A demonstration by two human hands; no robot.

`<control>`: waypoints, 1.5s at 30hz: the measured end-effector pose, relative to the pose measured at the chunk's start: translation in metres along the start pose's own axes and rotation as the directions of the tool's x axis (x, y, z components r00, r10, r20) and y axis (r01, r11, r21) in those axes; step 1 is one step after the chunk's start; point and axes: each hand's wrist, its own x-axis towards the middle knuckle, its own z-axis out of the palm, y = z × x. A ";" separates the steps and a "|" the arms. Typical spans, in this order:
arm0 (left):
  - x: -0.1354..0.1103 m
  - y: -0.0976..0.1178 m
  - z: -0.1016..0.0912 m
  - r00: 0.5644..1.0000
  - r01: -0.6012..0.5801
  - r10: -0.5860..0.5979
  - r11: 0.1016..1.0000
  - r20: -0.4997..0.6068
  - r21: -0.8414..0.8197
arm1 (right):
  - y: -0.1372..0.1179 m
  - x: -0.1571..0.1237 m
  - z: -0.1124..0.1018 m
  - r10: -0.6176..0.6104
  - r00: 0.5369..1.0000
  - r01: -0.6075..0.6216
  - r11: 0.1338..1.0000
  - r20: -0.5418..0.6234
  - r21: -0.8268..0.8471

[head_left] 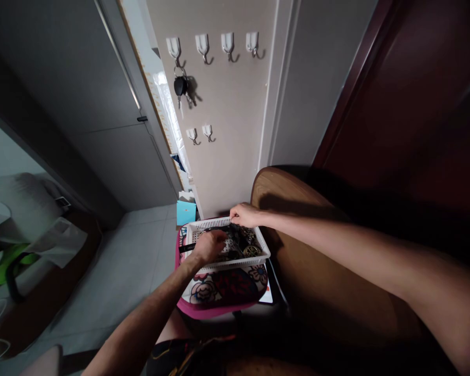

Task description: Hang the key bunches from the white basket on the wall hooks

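A white plastic basket with slotted sides stands on a floral-patterned surface with a pink edge. Inside lies a dark jumble of small things, among them a round brass-coloured piece. My left hand is over the basket's left half, fingers curled together; what they grip is hidden. Beside its wrist, a black strap with pale lettering crosses the basket's left rim. At the far rim, my right hand has thumb and fingertips pinched, on something too small to make out.
Ahead, a beige panel carries several white hooks; a bunch of keys hangs from one. A brown wooden board with a rounded top stands close on the right. Behind the basket is a light-blue box. A grey door rises at left.
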 end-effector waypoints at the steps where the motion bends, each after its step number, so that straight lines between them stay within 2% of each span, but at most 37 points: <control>1: 0.000 0.003 0.001 0.999 -0.020 0.017 0.997 0.034 0.072 | 0.001 0.001 -0.001 -0.002 1.000 0.002 1.000 -0.011 0.002; 4: 0.000 0.014 0.003 0.990 -0.092 0.063 0.967 0.128 0.235 | 0.001 0.002 -0.006 0.001 0.999 0.000 1.000 -0.038 0.010; 7: 0.001 0.022 0.005 0.980 -0.123 0.061 0.935 0.189 0.333 | 0.000 0.003 -0.011 0.001 0.998 0.000 1.000 -0.057 0.025; 11: 0.000 0.024 0.006 0.981 -0.112 0.043 0.923 0.190 0.369 | -0.001 0.002 -0.011 -0.010 0.997 0.013 0.999 -0.072 0.040; 13: 0.001 0.020 0.005 0.985 -0.099 0.047 0.940 0.165 0.326 | -0.002 0.001 -0.010 -0.018 0.998 0.021 0.999 -0.057 0.036; 15: 0.003 0.013 0.004 0.992 -0.063 0.040 0.977 0.116 0.205 | -0.002 0.000 -0.008 -0.031 0.999 0.032 0.999 -0.029 0.027; 18: 0.006 0.001 -0.003 0.999 0.015 -0.010 0.990 0.033 -0.139 | -0.002 -0.001 -0.006 -0.040 0.999 0.040 0.999 0.006 0.018; 22: 0.009 -0.007 -0.016 0.990 0.112 -0.144 0.818 -0.013 -0.564 | -0.001 -0.001 -0.005 -0.034 0.999 0.034 0.999 0.006 0.026; 24: 0.009 -0.006 -0.022 0.984 0.115 -0.176 0.717 -0.019 -0.688 | 0.000 0.000 -0.003 -0.032 0.999 0.031 0.999 0.022 0.035; 26: 0.010 -0.003 -0.026 0.984 0.094 -0.178 0.631 -0.026 -0.770 | 0.002 0.000 -0.001 -0.023 0.996 0.019 0.999 0.090 0.051; 29: 0.012 0.003 -0.031 0.987 0.063 -0.160 0.539 -0.028 -0.840 | 0.000 -0.001 0.002 -0.023 0.976 0.003 0.996 0.219 0.095; 31: 0.013 0.008 -0.034 0.989 0.051 -0.148 0.478 -0.023 -0.877 | -0.003 -0.002 0.002 -0.047 0.981 0.019 0.989 0.188 0.146; 33: 0.014 0.012 -0.037 0.989 0.037 -0.146 0.411 -0.026 -0.911 | -0.008 -0.003 -0.001 -0.082 0.992 0.056 0.967 0.098 0.250; 35: 0.014 0.015 -0.041 0.988 0.014 -0.151 0.345 -0.041 -0.939 | -0.013 -0.006 -0.005 -0.110 0.991 0.072 0.911 0.071 0.407; 38: 0.014 0.017 -0.045 0.982 -0.029 -0.174 0.241 -0.072 -0.970 | -0.019 -0.010 -0.011 -0.149 0.973 0.001 0.768 0.178 0.641; 41: 0.015 0.018 -0.048 0.974 -0.054 -0.206 0.172 -0.090 -0.984 | -0.024 -0.012 -0.013 -0.176 0.954 -0.077 0.641 0.244 0.764; 43: 0.015 0.019 -0.049 0.969 -0.053 -0.230 0.155 -0.088 -0.986 | -0.026 -0.011 -0.014 -0.144 0.964 -0.085 0.625 0.222 0.776; 45: 0.016 0.019 -0.050 0.964 -0.039 -0.255 0.160 -0.080 -0.986 | -0.026 -0.010 -0.016 -0.077 0.984 -0.071 0.655 0.160 0.752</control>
